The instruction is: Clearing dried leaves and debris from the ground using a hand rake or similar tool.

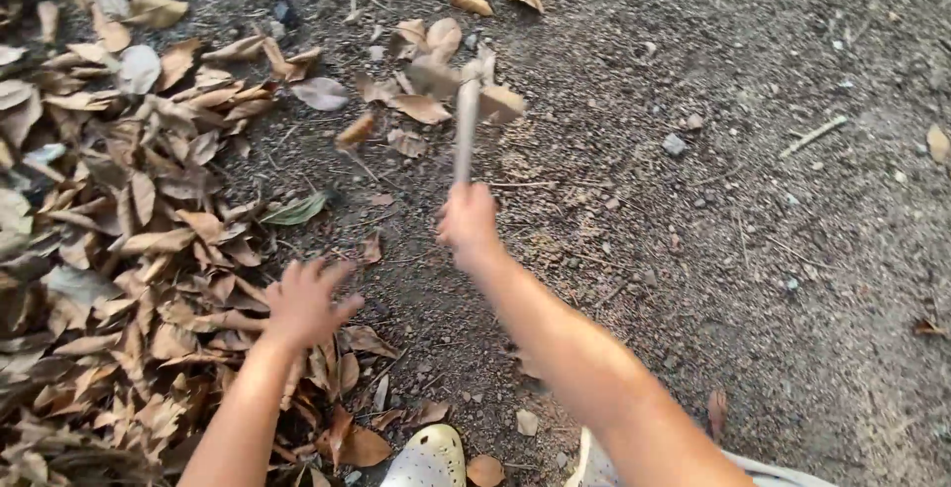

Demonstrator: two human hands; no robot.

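Observation:
My right hand (468, 221) is closed around the lower end of a pale wooden stick (466, 125) that points away from me, its far tip among a few dry leaves (426, 76) on the dirt. The stick is blurred by motion. My left hand (305, 301) hovers with fingers spread over the edge of a big heap of brown dry leaves (129, 229) and holds nothing.
Bare grey-brown dirt (743, 210) with small stones and twigs fills the right side. A single green leaf (294, 211) lies by the heap. My pale perforated shoes (428, 459) show at the bottom edge.

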